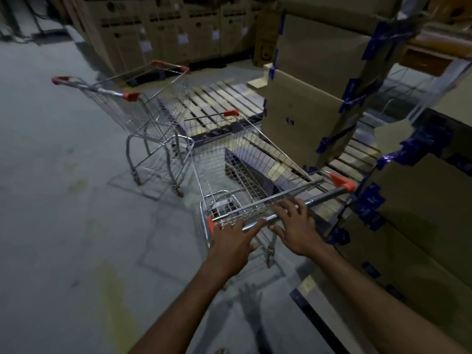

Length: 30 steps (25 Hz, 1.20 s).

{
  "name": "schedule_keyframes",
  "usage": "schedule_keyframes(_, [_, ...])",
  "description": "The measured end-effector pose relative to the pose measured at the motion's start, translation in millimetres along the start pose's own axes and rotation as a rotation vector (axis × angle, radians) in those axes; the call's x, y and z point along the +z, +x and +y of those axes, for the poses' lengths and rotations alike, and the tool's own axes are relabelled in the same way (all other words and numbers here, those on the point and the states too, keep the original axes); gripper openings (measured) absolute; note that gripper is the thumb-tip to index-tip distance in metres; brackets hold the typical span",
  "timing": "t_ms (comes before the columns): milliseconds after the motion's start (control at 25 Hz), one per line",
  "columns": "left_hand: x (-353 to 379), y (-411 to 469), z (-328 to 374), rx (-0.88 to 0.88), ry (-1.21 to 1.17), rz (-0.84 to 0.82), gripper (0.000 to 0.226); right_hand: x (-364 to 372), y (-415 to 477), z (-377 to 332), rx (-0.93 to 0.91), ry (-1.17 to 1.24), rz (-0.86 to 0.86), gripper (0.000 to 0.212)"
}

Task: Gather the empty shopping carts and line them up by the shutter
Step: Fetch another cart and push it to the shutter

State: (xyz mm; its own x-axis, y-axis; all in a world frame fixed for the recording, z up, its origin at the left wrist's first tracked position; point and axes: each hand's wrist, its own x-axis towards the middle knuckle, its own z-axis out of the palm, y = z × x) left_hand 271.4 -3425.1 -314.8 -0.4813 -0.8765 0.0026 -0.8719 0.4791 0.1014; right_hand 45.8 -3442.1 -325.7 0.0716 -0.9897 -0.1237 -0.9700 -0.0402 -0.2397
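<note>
On the concrete floor (63, 200), both hands (265, 228) grip the cart handle (316, 198).

The near cart (245, 172) stands right of the far cart (143, 108), boxes (306, 103) beside it.

The near cart (245, 159) was shiny wire metal with orange plastic caps; boxes (301, 113) right were matt cardboard.
</note>
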Motion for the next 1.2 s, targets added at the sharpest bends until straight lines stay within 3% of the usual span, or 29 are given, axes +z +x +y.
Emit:
schedule_keyframes(240, [-6,4,7,-0.190,0.087,-0.047,0.050,-7,16,21,-0.305,-0.023,-0.003,0.048])
schedule_keyframes(400, [1,-4,12,-0.293,0.133,0.017,0.043,-9,9,23,-0.446,-0.080,-0.025,0.047])
schedule_keyframes(480, [-2,-16,20,-0.331,0.123,-0.043,0.043,-17,6,26,-0.490,-0.169,-0.054,0.045])
schedule_keyframes(560, [-7,-31,28,-0.354,0.100,-0.105,0.048,-30,4,29,-0.456,-0.300,-0.040,0.045])
schedule_keyframes(640, [-11,-49,37,-0.392,0.048,-0.144,0.067,-36,0,31,-0.435,-0.411,-0.017,0.044])
schedule_keyframes(800, [-21,-88,45,-0.579,-0.188,-0.099,0.105,-22,-27,15,-0.578,-0.361,-0.128,0.041])
schedule_keyframes(920, [-26,-135,40,-0.667,-0.176,-0.060,0.110,-13,-56,-13,-0.619,-0.320,-0.252,0.049])
schedule_keyframes(1200, [-26,-248,23,-0.816,-0.090,-0.273,0.118,19,-144,-88,-0.753,-0.354,-0.223,0.056])
